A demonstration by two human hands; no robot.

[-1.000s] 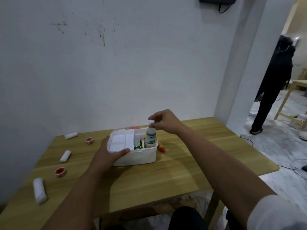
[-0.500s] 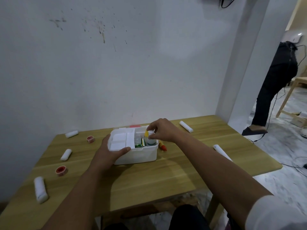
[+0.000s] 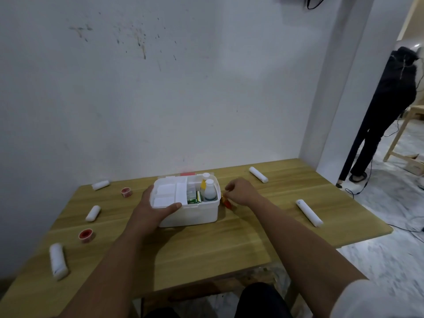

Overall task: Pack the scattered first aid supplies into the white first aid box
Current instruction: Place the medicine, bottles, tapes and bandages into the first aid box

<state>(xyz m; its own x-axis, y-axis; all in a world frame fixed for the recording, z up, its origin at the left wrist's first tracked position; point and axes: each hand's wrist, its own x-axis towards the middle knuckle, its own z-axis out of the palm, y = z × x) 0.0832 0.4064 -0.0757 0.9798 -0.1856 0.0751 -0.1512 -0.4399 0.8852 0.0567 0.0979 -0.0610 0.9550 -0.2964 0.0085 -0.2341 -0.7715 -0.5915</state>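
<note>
The right hand [image 3: 241,191] rests on the table [image 3: 206,244] just beside the right wall of the white first aid box [image 3: 190,214]. Its fingers [image 3: 229,188] are curled over a small orange-and-red item [image 3: 227,203] that lies on the wood against that wall; whether they actually pinch it cannot be told, since the hand hides most of it. The left hand [image 3: 152,208] grips the box's front left corner, with the thumb laid along the front rim and the other fingers wrapped round the left side.

The box sits near the middle of the table, closer to the far edge. It is open at the top. Its left half is covered by a white divided tray [image 3: 166,195]. In the right half stand two white bottles [image 3: 210,191] with white caps, upright, one behind the other, with a yellow piece next to them and a green packet [image 3: 193,199] between the bottles and the tray.

Still out on the table are white bandage rolls: one [image 3: 100,185] near the far left corner, one [image 3: 93,213] towards the left edge, one [image 3: 58,260] near the front left corner, one [image 3: 258,174] by the far edge on the right, and a longer one [image 3: 309,212] near the right edge. Two small red tape rolls [image 3: 126,192] lie on the left side, the nearer one [image 3: 85,235] between two bandage rolls.
</note>
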